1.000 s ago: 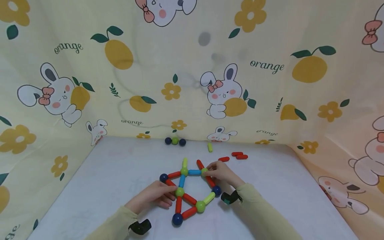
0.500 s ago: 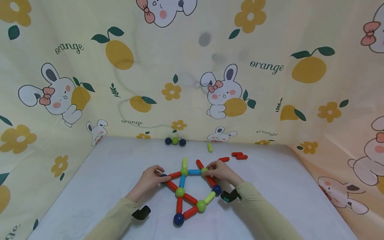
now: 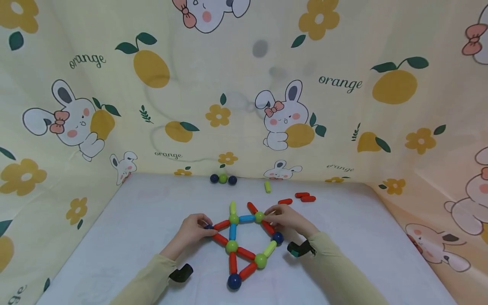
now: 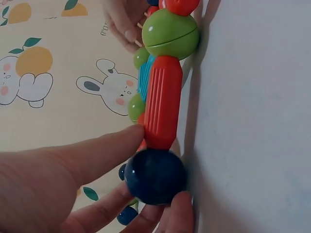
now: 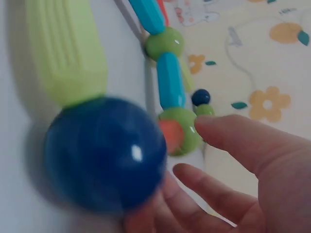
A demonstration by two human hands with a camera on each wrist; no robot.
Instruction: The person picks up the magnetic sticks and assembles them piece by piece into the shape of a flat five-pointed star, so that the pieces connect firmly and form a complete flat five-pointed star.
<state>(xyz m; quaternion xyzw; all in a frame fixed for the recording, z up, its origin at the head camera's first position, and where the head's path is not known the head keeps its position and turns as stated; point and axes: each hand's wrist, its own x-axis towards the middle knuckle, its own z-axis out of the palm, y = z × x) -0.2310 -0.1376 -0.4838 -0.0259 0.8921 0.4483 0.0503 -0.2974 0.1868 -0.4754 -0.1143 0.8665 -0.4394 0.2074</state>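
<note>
A frame of coloured rods and balls lies on the white table [image 3: 133, 237]. At its left corner my left hand [image 3: 192, 231] grips a dark blue ball [image 4: 155, 177], one fingertip against the adjoining red rod [image 4: 164, 104]. My right hand [image 3: 287, 218] is at the upper right green ball [image 3: 259, 217]. In the right wrist view its thumb tip meets that ball's edge, with the other fingers loosely spread below. A second blue ball [image 5: 104, 155] with a light green rod [image 5: 68, 48] looms close there. Another blue ball [image 3: 234, 281] forms the near corner.
Two blue balls and a green ball [image 3: 223, 178] sit in a row at the back edge. Loose red rods [image 3: 308, 198] and a light green rod [image 3: 267, 187] lie at the back right. A patterned cloth [image 3: 244, 127] rises behind.
My left hand has gone from the middle green ball to the left blue ball. The frame's near part has swung slightly right. My right hand has drawn back a little from its green ball.
</note>
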